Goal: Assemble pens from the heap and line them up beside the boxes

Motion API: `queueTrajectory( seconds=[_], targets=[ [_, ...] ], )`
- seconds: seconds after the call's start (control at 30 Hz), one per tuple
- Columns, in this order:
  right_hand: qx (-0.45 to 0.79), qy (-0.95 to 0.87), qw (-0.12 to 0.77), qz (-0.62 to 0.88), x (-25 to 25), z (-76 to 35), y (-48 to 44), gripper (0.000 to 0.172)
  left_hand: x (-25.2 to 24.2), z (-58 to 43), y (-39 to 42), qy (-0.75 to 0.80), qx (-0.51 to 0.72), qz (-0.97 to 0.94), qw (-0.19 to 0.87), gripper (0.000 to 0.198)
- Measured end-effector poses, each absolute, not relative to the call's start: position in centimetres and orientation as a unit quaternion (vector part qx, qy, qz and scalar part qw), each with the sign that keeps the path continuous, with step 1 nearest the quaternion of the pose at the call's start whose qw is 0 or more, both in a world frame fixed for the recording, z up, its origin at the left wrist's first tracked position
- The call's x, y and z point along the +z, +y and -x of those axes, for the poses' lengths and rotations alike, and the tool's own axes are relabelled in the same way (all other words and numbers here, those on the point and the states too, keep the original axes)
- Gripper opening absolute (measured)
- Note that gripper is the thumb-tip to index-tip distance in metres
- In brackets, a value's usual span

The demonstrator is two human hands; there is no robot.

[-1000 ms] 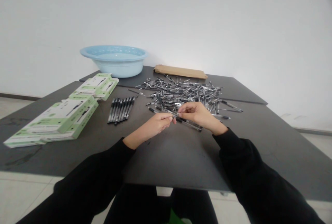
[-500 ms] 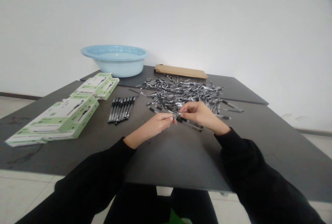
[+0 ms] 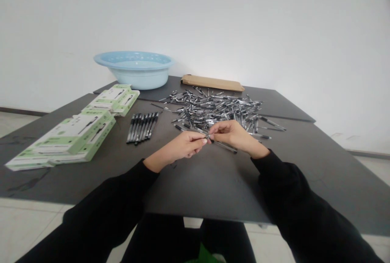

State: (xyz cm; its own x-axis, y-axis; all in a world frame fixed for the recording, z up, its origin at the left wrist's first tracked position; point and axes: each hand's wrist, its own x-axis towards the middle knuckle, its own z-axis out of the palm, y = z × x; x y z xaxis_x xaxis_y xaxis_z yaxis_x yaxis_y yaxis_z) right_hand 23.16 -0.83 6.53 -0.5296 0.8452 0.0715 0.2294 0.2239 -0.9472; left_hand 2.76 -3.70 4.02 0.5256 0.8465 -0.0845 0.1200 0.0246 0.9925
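Note:
My left hand (image 3: 190,144) and my right hand (image 3: 230,135) meet at the near edge of a big loose pile of clear and black pens (image 3: 219,106). The fingers of both are pinched together around a small, thin piece between them, mostly hidden, perhaps part of a pen. Just beyond and below my fingers lie a few loose pens (image 3: 227,147). To the left, several black-capped pens (image 3: 142,128) rest side by side in a neat row.
Green and white pen boxes (image 3: 70,135) are stacked on the left of the dark table (image 3: 195,190). A light blue basin (image 3: 138,77) stands at the back left. A flat brown cardboard piece (image 3: 212,82) lies behind the pile.
My fingertips have come closer together, my left hand turning slightly. The small piece between them shows less now.

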Motion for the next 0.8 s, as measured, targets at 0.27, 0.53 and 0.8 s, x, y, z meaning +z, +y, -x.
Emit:
queueTrajectory(
  seconds=[0.27, 0.53, 0.8],
  targets=[
    [0.588, -0.633, 0.359, 0.354, 5.5, -22.7, -0.8, 0.026, 3.7, -2.0, -3.5, 0.327, 0.316, -0.508, 0.731, 0.03],
    [0.612, -0.611, 0.391, 0.315, 5.2, -22.7, -0.8, 0.026, 4.0, -2.4, -3.8, 0.308, 0.33, -0.546, 0.706, 0.028],
    [0.575, -0.629, 0.414, 0.32, 4.8, -22.2, -1.0, 0.031, 4.1, -1.7, -3.7, 0.311, 0.287, -0.513, 0.747, 0.037]
  ],
)
